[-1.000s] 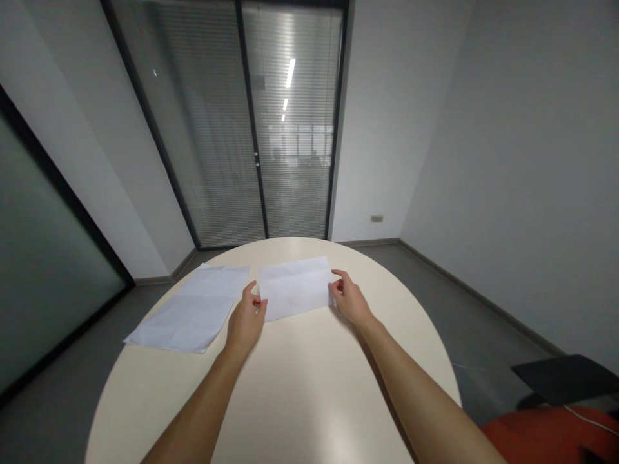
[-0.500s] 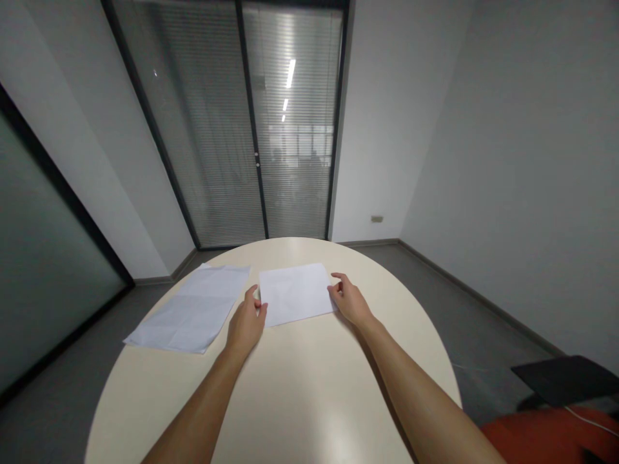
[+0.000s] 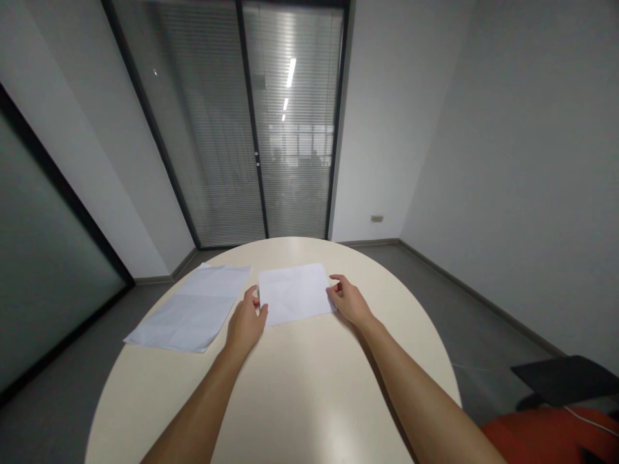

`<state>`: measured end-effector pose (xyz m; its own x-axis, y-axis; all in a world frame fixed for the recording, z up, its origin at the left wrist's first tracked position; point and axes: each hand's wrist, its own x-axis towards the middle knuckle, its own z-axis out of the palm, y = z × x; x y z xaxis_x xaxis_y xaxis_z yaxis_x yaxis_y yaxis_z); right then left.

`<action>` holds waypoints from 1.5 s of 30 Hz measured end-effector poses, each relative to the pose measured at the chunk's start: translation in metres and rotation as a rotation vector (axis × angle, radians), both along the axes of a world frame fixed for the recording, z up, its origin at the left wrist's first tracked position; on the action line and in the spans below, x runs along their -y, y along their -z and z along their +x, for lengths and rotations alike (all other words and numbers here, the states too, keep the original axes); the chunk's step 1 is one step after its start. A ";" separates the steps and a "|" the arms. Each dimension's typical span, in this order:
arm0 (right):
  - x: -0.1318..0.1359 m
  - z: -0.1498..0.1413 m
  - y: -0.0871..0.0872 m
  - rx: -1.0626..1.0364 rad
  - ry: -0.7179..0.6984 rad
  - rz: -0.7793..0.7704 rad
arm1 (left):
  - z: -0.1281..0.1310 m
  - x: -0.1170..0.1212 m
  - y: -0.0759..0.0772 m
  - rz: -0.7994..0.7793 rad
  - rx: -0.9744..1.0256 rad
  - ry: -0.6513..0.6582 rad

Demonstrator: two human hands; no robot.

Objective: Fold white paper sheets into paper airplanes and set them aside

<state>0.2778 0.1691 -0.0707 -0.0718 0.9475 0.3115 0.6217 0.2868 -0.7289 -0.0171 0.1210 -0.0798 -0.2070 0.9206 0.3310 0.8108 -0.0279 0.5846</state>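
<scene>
A small white sheet of paper [image 3: 294,294], with the shape of a folded sheet, lies in the middle of the far half of the round table. At its left edge is my left hand [image 3: 248,319], its fingers curled and the thumb resting near the lower left corner. My right hand [image 3: 351,303] pinches the right edge close to the lower right corner, between thumb and curled fingers, with the index finger stretched above. To the left, a larger creased stack of white paper [image 3: 193,309] lies flat, apart from the small sheet.
The round cream table [image 3: 290,393] fills the lower middle. Beyond it stands a glass door with blinds [image 3: 294,193]. At the lower right are a black flat object [image 3: 568,379] and something red [image 3: 546,438] with a white cable.
The small sheet and my right hand have shifted very slightly left. My left hand and the larger papers stay in place.
</scene>
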 end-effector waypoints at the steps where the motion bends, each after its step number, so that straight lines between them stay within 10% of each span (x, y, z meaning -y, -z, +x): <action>1: 0.000 0.000 0.000 0.002 0.002 -0.002 | 0.000 0.000 0.001 0.008 0.005 0.002; 32: -0.004 0.004 0.005 0.039 -0.015 0.040 | -0.002 0.000 0.002 0.041 -0.078 0.044; 45: 0.004 -0.005 -0.004 0.198 -0.428 0.186 | 0.005 0.004 0.005 -0.052 -0.204 0.313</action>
<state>0.2731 0.1650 -0.0672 -0.5164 0.7502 0.4130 0.5415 0.6597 -0.5211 -0.0118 0.1170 -0.0844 0.1523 0.9455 0.2878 0.8676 -0.2674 0.4192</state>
